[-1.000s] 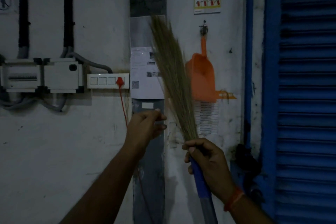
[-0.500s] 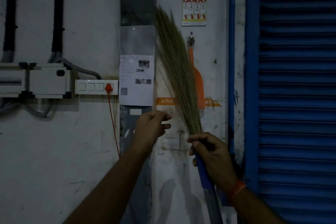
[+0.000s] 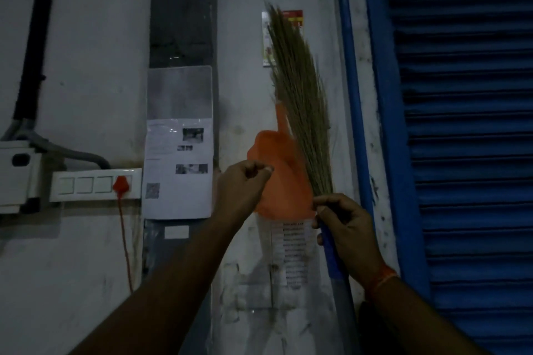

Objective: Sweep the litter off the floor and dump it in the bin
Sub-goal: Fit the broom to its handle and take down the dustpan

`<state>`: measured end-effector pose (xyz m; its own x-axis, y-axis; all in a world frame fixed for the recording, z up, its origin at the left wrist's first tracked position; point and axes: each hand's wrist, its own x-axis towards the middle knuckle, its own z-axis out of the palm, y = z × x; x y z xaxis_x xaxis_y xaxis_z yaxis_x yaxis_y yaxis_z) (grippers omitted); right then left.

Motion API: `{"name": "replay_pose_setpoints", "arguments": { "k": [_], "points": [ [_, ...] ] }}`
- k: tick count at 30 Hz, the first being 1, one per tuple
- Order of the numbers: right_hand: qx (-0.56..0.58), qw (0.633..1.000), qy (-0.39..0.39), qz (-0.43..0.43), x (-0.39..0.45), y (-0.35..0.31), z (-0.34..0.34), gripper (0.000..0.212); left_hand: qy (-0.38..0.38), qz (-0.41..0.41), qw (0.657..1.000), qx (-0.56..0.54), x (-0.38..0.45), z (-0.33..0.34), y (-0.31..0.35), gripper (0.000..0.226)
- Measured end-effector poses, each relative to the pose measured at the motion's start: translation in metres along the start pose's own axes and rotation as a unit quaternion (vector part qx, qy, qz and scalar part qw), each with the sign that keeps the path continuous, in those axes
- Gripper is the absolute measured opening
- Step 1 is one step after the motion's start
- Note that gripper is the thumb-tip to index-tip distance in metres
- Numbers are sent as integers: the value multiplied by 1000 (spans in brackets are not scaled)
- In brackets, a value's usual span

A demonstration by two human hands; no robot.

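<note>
My right hand [image 3: 343, 225] grips a grass broom by its blue handle [image 3: 331, 256], just under the bristles [image 3: 300, 101], which point straight up against the white wall. An orange dustpan [image 3: 282, 181] hangs on the wall behind the broom; it looks blurred, and the bristles hide its handle top. My left hand [image 3: 242, 184] is raised with its fingers curled, overlapping the dustpan's left rim. Whether it grips the rim cannot be told. No litter, floor or bin is in view.
A blue roller shutter [image 3: 461, 153] fills the right side. Left of the dustpan runs a grey column [image 3: 181, 23] with a paper notice [image 3: 178, 167]. Further left sit a switch plate [image 3: 83, 184] with a red plug [image 3: 121, 184] and an electrical box [image 3: 17, 176].
My view has shifted left, so the wall things sit further right. The broom has tipped from left-leaning to nearly upright. My left hand now overlaps the dustpan, which shows broad and blurred.
</note>
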<state>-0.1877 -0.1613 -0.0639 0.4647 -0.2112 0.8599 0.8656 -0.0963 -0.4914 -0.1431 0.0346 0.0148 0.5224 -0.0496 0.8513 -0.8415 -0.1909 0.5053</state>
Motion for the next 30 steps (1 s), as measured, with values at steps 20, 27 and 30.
{"name": "replay_pose_setpoints", "arguments": {
  "k": [20, 27, 30],
  "points": [
    [34, 994, -37, -94, 190, 84, -53, 13, 71, 98, 949, 292, 199, 80, -44, 29],
    [42, 993, -29, -108, 218, 89, -50, 14, -26, 110, 967, 230, 220, 74, -45, 39],
    [41, 993, -25, -112, 225, 90, -49, 13, -111, 88, 968, 205, 232, 73, -45, 41]
  ]
}}
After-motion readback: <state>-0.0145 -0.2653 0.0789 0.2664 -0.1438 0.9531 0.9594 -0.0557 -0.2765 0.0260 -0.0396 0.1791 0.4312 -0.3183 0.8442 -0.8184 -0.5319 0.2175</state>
